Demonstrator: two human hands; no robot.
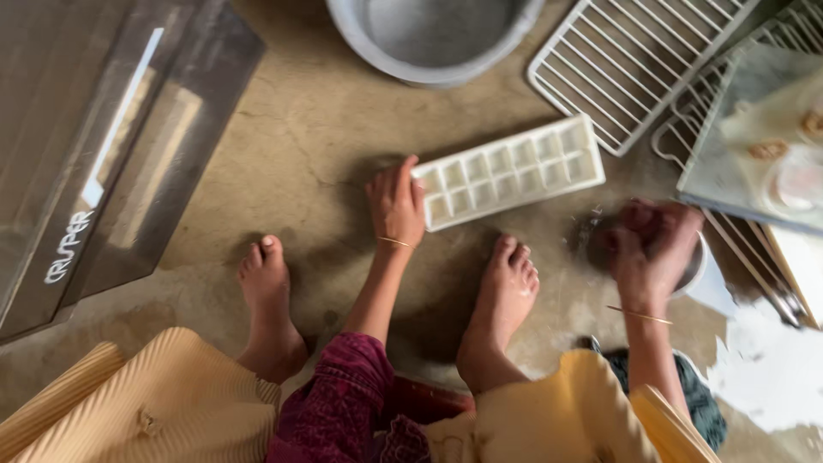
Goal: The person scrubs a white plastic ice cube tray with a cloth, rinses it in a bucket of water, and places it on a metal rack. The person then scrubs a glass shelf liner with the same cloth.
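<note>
I see my left hand grasping the empty ice tray on the floor. My right hand is clenched, blurred, over a small bowl; contents hidden.

Cracked, bare concrete floor in dim daylight, wet and stained at right.

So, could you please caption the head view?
Left hand holds a white ice cube tray on the floor; right hand over a small bowl.

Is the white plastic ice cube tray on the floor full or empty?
Empty, as far as shows: the white plastic ice cube tray lies flat, open side up, its compartments bare white. The left hand grips its near end.
</note>
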